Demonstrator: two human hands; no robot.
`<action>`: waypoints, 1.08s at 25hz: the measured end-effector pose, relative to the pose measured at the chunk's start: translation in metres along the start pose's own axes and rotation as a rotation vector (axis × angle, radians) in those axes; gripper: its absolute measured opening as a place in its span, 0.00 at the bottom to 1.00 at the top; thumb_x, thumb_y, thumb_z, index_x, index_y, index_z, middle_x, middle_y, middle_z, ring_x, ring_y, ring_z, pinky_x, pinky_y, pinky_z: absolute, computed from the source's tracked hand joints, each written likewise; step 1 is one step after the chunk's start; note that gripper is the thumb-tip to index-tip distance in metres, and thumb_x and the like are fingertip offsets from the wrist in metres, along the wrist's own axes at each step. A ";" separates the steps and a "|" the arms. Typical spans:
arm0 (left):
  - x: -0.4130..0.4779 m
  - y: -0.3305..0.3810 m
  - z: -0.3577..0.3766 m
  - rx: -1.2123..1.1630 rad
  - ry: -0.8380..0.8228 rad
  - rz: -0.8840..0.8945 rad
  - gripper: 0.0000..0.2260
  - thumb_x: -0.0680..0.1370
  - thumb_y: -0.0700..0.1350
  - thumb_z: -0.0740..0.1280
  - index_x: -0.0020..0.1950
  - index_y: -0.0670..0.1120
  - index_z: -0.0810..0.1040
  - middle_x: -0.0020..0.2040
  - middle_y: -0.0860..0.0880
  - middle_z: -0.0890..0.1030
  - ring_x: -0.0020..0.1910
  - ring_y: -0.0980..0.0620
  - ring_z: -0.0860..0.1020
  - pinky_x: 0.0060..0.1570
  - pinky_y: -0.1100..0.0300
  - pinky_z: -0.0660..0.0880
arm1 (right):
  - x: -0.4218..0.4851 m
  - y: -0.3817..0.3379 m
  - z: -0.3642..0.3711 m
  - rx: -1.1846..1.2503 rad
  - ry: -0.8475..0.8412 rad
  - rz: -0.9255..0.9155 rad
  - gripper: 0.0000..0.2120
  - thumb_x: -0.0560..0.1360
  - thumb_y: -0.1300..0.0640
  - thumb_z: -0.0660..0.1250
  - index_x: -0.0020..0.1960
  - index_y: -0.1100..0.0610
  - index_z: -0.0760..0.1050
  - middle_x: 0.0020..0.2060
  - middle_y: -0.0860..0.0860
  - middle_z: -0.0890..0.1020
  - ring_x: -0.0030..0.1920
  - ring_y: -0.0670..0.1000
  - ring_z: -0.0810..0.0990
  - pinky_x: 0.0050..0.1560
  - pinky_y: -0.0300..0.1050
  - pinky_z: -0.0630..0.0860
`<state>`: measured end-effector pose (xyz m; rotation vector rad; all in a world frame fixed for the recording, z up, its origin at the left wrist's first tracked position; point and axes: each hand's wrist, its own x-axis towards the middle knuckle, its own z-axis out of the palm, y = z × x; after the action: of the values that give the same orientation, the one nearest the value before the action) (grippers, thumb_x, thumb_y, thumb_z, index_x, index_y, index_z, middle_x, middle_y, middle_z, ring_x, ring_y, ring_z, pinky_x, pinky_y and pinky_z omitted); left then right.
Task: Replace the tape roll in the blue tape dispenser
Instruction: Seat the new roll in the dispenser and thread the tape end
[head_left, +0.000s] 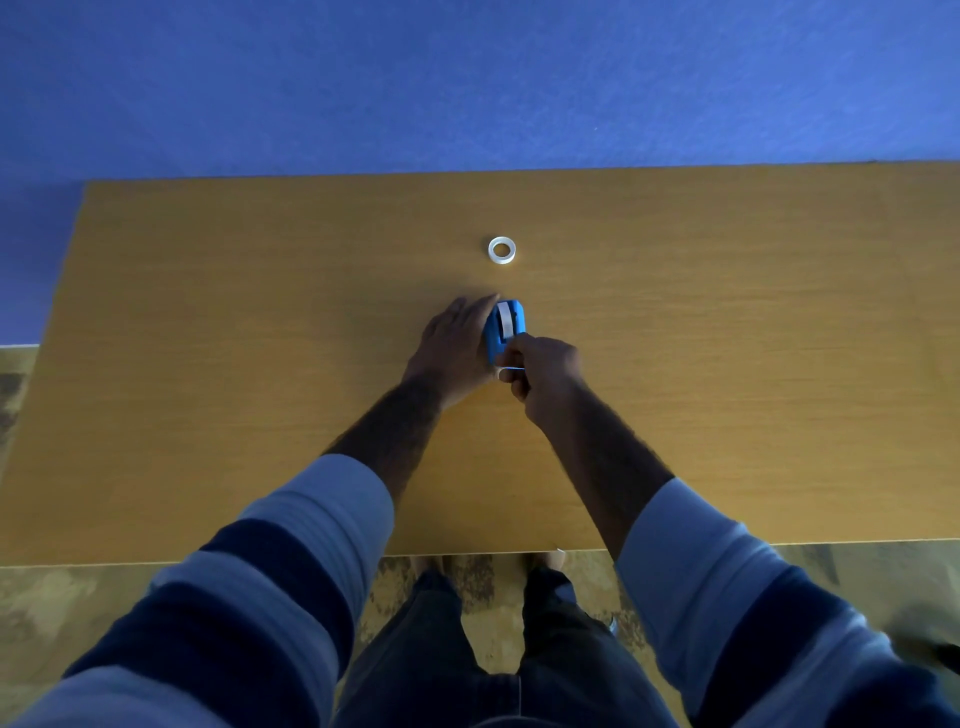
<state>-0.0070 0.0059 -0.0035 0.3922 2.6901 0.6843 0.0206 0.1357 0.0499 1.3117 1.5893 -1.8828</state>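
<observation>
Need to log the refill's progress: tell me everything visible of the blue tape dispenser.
The blue tape dispenser is small, rounded, plastic-looking, lying on the wooden table, lengthwise away from the person. A white tape strip runs along its top. The left hand rests against its left side; the right hand pinches its near end, hiding it.

Left hand (451, 340) flat, fingers (475, 307) straight; right hand (548, 366) curled, pinching tape (508, 371).
</observation>
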 end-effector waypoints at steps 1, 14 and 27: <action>0.001 0.001 0.001 -0.008 -0.001 -0.008 0.44 0.75 0.54 0.74 0.83 0.51 0.52 0.83 0.51 0.58 0.83 0.48 0.51 0.80 0.45 0.55 | 0.000 0.003 0.000 0.007 -0.001 -0.010 0.07 0.72 0.65 0.67 0.48 0.65 0.81 0.31 0.56 0.84 0.22 0.47 0.76 0.24 0.38 0.68; 0.003 -0.002 -0.001 -0.063 0.020 -0.040 0.47 0.69 0.54 0.78 0.82 0.53 0.57 0.80 0.51 0.65 0.80 0.50 0.59 0.78 0.46 0.59 | -0.002 0.034 -0.008 0.068 -0.030 -0.109 0.05 0.78 0.60 0.68 0.52 0.60 0.80 0.37 0.56 0.85 0.29 0.48 0.79 0.28 0.41 0.74; 0.006 -0.009 0.003 -0.037 0.026 -0.007 0.46 0.70 0.52 0.78 0.82 0.53 0.57 0.79 0.50 0.66 0.78 0.49 0.63 0.77 0.45 0.62 | 0.004 0.044 -0.004 0.189 -0.020 -0.112 0.06 0.78 0.63 0.68 0.52 0.65 0.80 0.38 0.58 0.82 0.33 0.50 0.79 0.30 0.41 0.77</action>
<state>-0.0127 0.0018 -0.0119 0.3666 2.6977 0.7410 0.0531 0.1273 0.0209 1.2975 1.5350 -2.1532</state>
